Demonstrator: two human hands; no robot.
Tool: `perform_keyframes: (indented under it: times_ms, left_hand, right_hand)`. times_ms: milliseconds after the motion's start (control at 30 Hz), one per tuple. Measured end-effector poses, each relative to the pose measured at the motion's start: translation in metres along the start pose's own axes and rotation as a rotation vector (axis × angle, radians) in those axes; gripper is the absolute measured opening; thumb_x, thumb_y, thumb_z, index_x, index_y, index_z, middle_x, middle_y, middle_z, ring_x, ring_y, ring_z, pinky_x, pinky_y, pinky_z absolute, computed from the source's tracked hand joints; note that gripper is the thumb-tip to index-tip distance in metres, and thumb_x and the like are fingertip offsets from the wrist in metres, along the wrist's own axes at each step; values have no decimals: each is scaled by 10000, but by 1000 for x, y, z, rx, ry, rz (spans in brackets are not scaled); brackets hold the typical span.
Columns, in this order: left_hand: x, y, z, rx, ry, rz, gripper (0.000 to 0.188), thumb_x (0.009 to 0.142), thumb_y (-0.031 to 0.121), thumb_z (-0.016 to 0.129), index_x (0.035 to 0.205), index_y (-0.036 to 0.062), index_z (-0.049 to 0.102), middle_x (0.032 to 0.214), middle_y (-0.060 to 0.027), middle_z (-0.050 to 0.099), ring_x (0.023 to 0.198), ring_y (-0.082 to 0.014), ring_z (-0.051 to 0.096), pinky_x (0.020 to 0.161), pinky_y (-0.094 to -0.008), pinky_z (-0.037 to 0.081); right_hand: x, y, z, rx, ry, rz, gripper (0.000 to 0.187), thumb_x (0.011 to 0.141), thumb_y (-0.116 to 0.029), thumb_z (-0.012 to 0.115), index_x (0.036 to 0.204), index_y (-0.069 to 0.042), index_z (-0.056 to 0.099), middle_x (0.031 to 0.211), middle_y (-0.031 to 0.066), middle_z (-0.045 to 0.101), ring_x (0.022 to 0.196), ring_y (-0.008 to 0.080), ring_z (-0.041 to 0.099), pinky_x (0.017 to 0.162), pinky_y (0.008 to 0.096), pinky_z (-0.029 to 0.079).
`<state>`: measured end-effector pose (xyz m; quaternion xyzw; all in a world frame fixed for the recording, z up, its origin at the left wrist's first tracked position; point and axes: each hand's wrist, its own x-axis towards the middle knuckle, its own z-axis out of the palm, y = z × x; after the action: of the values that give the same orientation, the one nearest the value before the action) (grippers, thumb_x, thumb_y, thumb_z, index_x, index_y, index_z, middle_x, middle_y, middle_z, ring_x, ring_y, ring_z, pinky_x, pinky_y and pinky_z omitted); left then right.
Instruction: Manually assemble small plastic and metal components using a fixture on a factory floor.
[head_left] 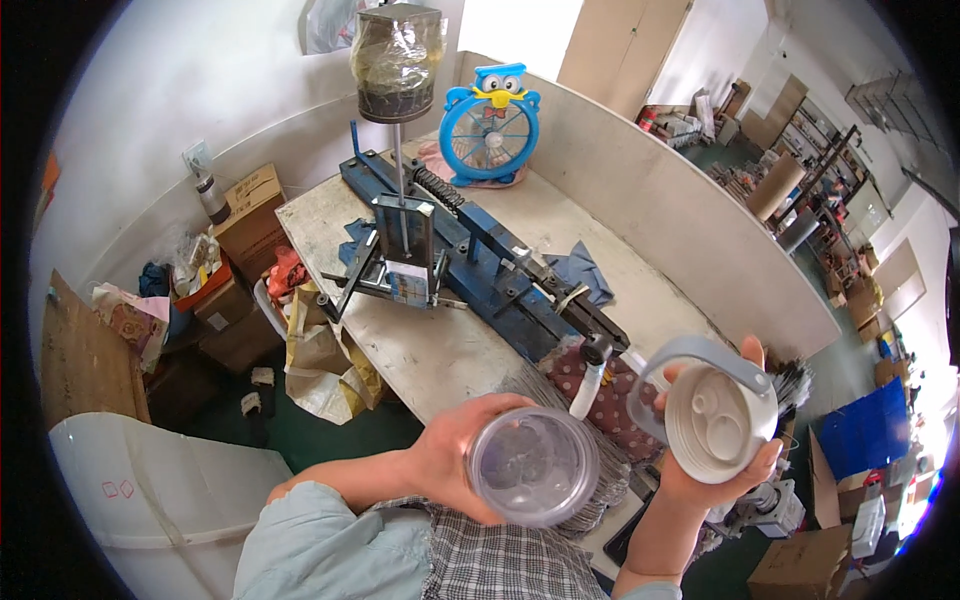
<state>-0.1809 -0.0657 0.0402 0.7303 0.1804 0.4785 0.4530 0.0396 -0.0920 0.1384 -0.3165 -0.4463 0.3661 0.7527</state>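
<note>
From here I see the left hand (448,458) gripping a clear cup (533,468) near the bench (415,355). Right of it, the right hand (695,492) holds a white lid (722,420). A blue machine (488,280) lies beyond.

Bright light; glare far right; edges bent, seemingly soft.

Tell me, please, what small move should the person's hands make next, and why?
Perhaps the right hand should turn over the round white plastic lid with its grey loop handle and bring it toward the round transparent plastic container in the left hand: the lid's inner side is showing, the container's mouth is uncovered, and the two are apart.
</note>
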Motion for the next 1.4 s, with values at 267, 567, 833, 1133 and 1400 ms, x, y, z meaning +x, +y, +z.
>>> perform_keyframes:
  times_ms: [267,567,833,1133,1400]
  left_hand:
    - [36,63,-38,241,-62,446,686,689,374,737,1147,-72,490,1031,-217,601,866,-369,631,718,-403,537]
    - [38,84,-74,496,-30,598,221,820,-2,566,1033,-39,517,1047,-221,593,873,-378,624,720,-408,557]
    - [29,95,-95,656,108,647,267,834,117,600,1053,14,486,1019,-206,601,841,-356,621,676,-399,555]
    - [18,107,-118,790,192,667,365,820,269,652,1058,47,487,995,-187,605,835,-346,624,669,-397,553]
    - [9,132,-130,934,251,659,526,722,379,744,1050,54,492,973,-172,604,826,-335,629,665,-394,557]
  right_hand:
    - [-61,36,-16,202,169,285,897,763,-696,423,1315,5,333,981,245,586,812,344,633,557,382,540]
    - [-75,56,6,212,219,474,883,750,-677,465,1293,9,344,1094,204,541,857,339,625,588,378,559]
    - [-83,67,6,74,32,581,926,716,-695,502,1295,6,331,1093,195,531,864,343,619,604,386,553]
    - [-103,89,-17,20,-99,757,752,795,-551,470,1260,35,391,1135,180,534,979,315,574,766,409,502]
    - [-135,111,-67,-178,-256,862,575,927,-414,324,1187,68,499,1156,145,553,1051,235,538,863,356,438]
